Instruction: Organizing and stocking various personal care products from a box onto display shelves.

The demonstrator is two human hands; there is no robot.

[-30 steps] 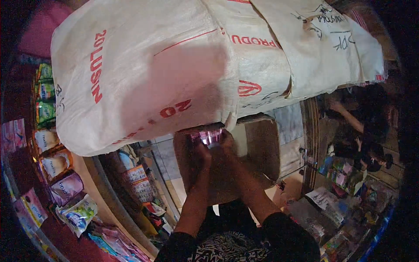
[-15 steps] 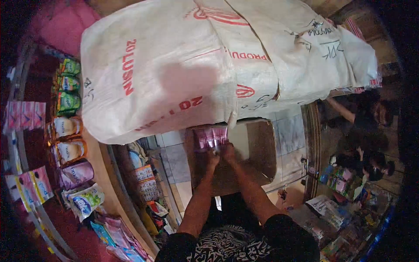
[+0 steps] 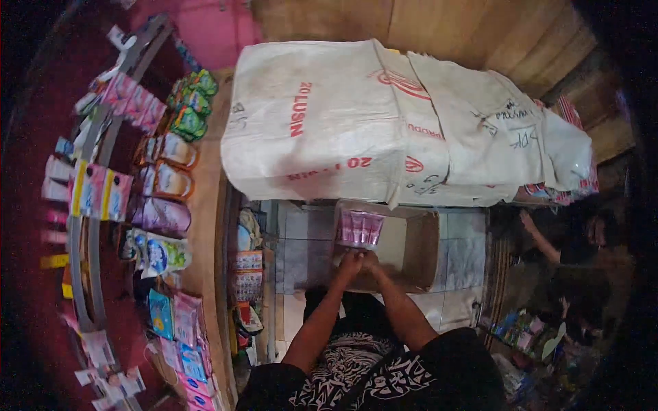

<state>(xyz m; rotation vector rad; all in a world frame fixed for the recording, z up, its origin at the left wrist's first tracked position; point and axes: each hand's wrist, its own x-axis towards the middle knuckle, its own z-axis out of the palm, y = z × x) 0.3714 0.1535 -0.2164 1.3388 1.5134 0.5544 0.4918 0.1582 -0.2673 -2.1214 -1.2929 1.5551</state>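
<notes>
Both my hands are at the near edge of a shiny pink pack (image 3: pixel 360 228), which looks like a strip or bundle of pink sachets. My left hand (image 3: pixel 351 260) and my right hand (image 3: pixel 369 260) are side by side, fingers closed on its lower edge. The pack is held over the left part of an open cardboard box (image 3: pixel 436 246), whose pale inside shows to the right of it. The fingertips are small and partly hidden.
Large white woven sacks (image 3: pixel 329 116) lie beyond the box. On the left, a wooden shelf (image 3: pixel 209 274) carries colourful pouches, including a purple pouch (image 3: pixel 161 214). Pink sachet strips (image 3: pixel 130 103) hang by a grey rail. Another person's arm (image 3: pixel 540 236) shows at right.
My view has shifted, so the sacks look smaller and the left shelf shows more. My hands still hold the pink pack at the box, and more of its face is now visible.
</notes>
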